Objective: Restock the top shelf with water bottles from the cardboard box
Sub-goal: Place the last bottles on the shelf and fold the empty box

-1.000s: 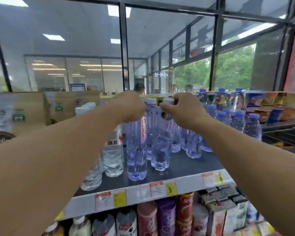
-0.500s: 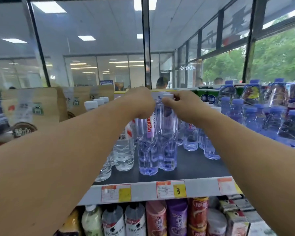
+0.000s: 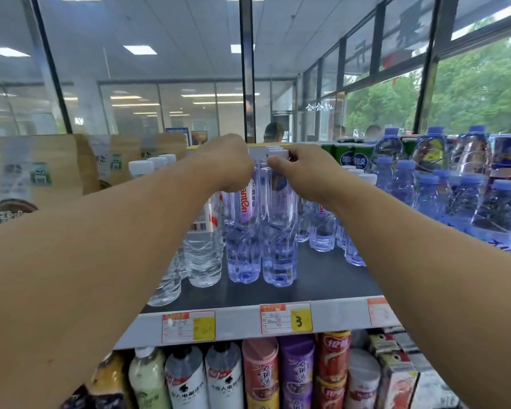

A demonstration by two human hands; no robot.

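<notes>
Two tall clear water bottles stand side by side near the front of the dark top shelf (image 3: 331,278). My left hand (image 3: 224,163) is closed over the top of the left bottle (image 3: 244,246), which carries a pink and white label. My right hand (image 3: 304,172) pinches the white cap of the right bottle (image 3: 279,249). Both bottles rest upright on the shelf and touch each other. The cardboard box is out of view.
Clear bottles with white caps (image 3: 202,249) stand left of the pair. Blue-capped bottles (image 3: 496,219) fill the shelf's right side. Further clear bottles (image 3: 322,228) stand behind. Price tags (image 3: 285,318) line the shelf edge; drink bottles and cans (image 3: 260,376) sit below. Glass walls rise behind.
Both bottles have come down onto the shelf and now stand level and together near its front. My view has shifted left and closer; my hands stay on the bottle tops.
</notes>
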